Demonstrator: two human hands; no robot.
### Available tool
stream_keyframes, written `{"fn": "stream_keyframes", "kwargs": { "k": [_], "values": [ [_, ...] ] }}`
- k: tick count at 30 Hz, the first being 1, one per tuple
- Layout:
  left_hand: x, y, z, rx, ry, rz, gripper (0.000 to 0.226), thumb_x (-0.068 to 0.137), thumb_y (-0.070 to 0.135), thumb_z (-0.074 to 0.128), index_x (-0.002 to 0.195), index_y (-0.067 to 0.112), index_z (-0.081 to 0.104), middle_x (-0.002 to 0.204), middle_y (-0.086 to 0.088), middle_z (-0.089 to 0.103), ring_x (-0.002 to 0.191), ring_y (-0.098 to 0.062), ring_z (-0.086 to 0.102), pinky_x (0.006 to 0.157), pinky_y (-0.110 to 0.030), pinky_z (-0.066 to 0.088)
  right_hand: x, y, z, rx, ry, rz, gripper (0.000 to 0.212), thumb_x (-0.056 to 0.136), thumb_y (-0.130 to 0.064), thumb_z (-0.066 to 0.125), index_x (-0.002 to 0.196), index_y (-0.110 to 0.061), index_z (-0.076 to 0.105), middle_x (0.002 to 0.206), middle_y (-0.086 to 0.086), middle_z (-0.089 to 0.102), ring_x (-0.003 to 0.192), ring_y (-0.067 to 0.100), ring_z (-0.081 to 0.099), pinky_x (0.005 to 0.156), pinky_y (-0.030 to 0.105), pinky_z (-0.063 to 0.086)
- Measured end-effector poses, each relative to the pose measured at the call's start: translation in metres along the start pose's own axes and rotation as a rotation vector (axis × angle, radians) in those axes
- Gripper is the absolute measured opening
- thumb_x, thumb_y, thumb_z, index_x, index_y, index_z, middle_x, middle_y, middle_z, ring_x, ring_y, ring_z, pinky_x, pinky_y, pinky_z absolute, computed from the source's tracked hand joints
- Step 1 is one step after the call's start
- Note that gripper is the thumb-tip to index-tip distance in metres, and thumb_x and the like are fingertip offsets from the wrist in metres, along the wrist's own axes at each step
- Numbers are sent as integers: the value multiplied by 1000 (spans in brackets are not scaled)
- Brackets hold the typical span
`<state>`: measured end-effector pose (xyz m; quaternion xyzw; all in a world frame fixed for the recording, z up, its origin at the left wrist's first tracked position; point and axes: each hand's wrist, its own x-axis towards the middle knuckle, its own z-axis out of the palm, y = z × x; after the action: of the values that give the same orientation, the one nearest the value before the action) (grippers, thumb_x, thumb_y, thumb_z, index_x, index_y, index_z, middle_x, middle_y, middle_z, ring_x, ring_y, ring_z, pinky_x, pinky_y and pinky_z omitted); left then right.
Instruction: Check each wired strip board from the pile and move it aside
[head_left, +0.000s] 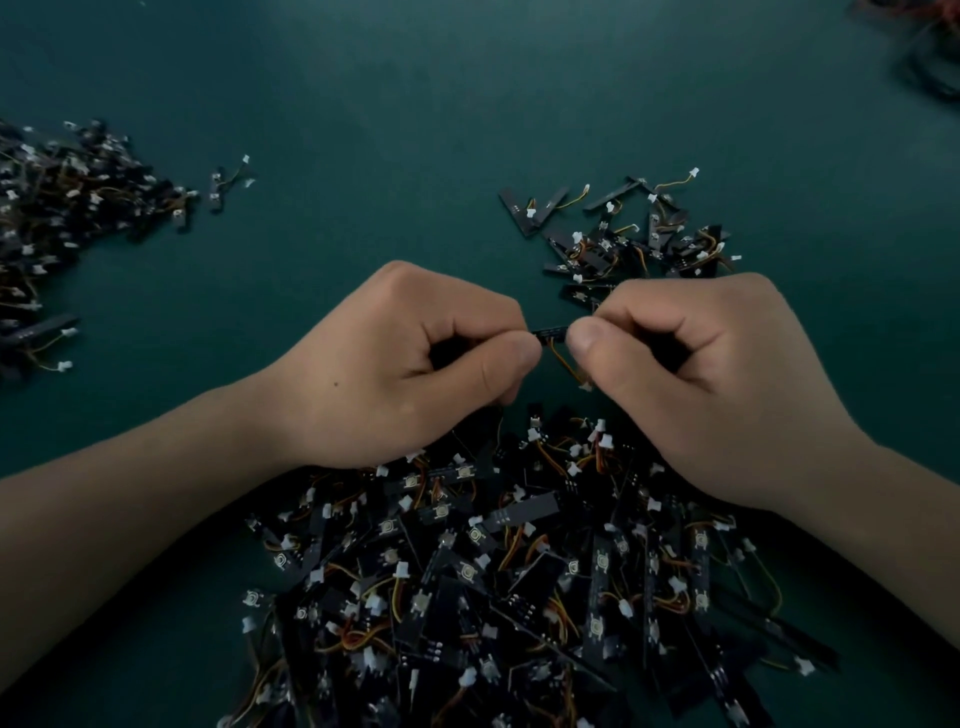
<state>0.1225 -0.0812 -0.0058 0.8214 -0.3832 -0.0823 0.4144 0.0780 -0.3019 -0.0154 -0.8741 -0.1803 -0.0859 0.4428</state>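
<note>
Now | strip board (551, 332) ends pinched by left hand (395, 364) and right hand (711, 384) fingers (587, 338) | above pile (493, 571)

Matt black strip boards (519, 571) with white plastic plugs on a matt green mat (363, 104)

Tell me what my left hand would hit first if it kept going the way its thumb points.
Probably the right hand: the left hand points its thumb along the strip board that both pinch, with only a short stretch between the thumbs.

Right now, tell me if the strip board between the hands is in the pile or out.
Out. The left hand and right hand pinch the strip board by its ends, clear of the pile.
</note>
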Motion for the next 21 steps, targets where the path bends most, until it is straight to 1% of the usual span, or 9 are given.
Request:
{"fn": "stream_keyframes", "kwargs": {
  "k": [2, 5, 8, 10, 14, 17, 19, 21],
  "values": [
    [0, 0, 0, -2, 0, 1, 38, 103, 25, 51, 69, 15, 63, 56, 8, 50, 51, -13, 48, 53, -16, 35, -1, 0, -1, -3, -30, -27, 42, 98, -27, 59, 60, -10, 58, 48, 2, 47, 44, 20, 45, 41, 18, 28],
    [-2, 0, -1, -19, -1, 15, 39, 102, 23, 50, 68, 12, 64, 57, 6, 52, 52, -15, 49, 53, -18, 36, -2, 0, -1, 6, -54, -53, 44, 99, -27, 58, 58, -11, 55, 46, 0, 44, 42, 18, 42, 41, 16, 26],
    [-2, -2, -1, -27, -4, 27, 41, 99, 21, 51, 63, 3, 59, 55, -3, 48, 49, -19, 44, 49, -27, 35, -1, -1, -1, -15, -119, -102, 48, 99, -26, 57, 55, -11, 47, 45, -5, 39, 41, 15, 38, 42, 16, 24],
    [-2, -3, 0, -19, -8, 35, 43, 99, 22, 52, 61, 0, 57, 54, -5, 46, 49, -20, 43, 49, -30, 35, -1, -1, -1, -23, -144, -117, 48, 98, -25, 56, 54, -12, 43, 45, -7, 36, 40, 14, 36, 42, 16, 23],
    [-2, -4, -1, -12, -38, 43, 42, 102, 25, 54, 66, 6, 62, 57, -3, 51, 51, -21, 48, 51, -36, 40, -1, 0, -2, 7, -180, -140, 48, 96, -23, 53, 52, -15, 36, 44, -8, 30, 38, 9, 30, 42, 17, 21],
    [-1, -6, -1, 5, -73, 59, 39, 104, 29, 55, 71, 12, 65, 60, 0, 55, 53, -21, 53, 53, -39, 42, 0, 1, -1, -8, -209, -145, 47, 92, -22, 50, 49, -10, 35, 42, -7, 28, 38, 8, 26, 42, 17, 20],
    [-1, -5, -1, -5, -83, 64, 36, 105, 30, 55, 73, 17, 64, 61, 2, 56, 54, -20, 53, 53, -36, 43, 0, 2, -2, 2, -197, -146, 47, 92, -22, 50, 49, -10, 34, 43, -5, 27, 39, 7, 25, 43, 17, 20],
    [-2, -5, -2, -64, -82, 28, 30, 104, 33, 56, 78, 22, 63, 62, 3, 53, 53, -18, 49, 51, -31, 40, -1, 4, -3, 56, -155, -137, 47, 93, -19, 49, 50, -10, 33, 44, -3, 28, 41, 5, 25, 44, 16, 21]
  ]
}}
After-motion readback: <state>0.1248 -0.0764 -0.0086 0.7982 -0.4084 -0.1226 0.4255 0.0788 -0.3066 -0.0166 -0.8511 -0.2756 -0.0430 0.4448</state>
